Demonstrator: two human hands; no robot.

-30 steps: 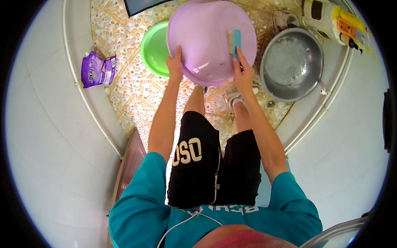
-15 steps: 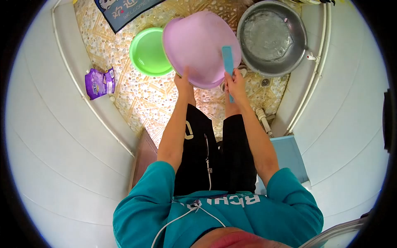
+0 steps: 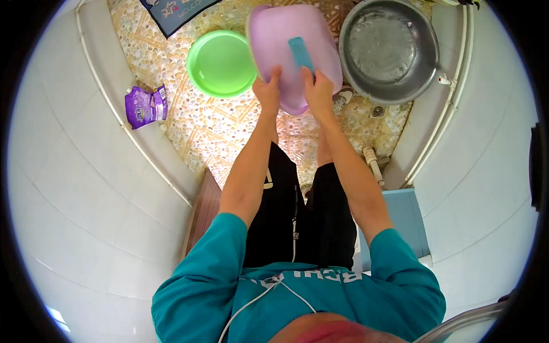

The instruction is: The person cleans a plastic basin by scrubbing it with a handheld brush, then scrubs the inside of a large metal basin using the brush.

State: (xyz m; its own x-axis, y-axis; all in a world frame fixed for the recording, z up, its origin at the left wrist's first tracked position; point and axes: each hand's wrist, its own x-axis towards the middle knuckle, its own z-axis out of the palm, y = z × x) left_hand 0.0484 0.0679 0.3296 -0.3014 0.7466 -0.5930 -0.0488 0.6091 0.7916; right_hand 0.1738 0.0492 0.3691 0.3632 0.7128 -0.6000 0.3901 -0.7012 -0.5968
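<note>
blue brush over pink basin

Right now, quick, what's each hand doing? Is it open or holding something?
Left hand: closed, holding the pink tub by its edge.
Right hand: closed, holding the blue brush.

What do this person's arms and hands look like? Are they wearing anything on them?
The left hand and right hand are ungloved. Loose teal sleeves end near the elbows, plain and unmarked. No watch or cable shows on either wrist.
</note>
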